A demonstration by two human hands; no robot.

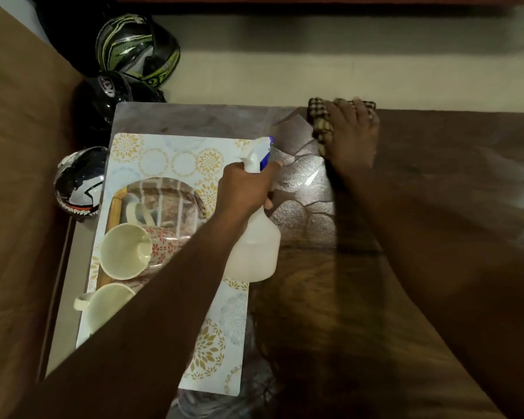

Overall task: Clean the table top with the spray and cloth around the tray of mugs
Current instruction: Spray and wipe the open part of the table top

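Note:
My left hand [245, 189] grips the neck of a white spray bottle [256, 246] with a blue nozzle, held above the glossy brown table top [421, 182] and pointing toward the far edge. My right hand [350, 137] presses flat on a brown checked cloth [319, 122] at the table's far edge, fingers spread. To the left a tray [115, 204] holds cream mugs [124, 251], two with open mouths toward me and one with a red pattern. The tray stands on a white placemat [176, 155] with gold flower prints. My left forearm hides part of the tray.
Three motorcycle helmets lie on the floor beyond the table's left corner: a black and green one [136, 46], a black one [109, 98] and a white and black one [79, 182]. A brown surface [15, 176] runs along the left. Pale floor [315, 55] lies beyond the table.

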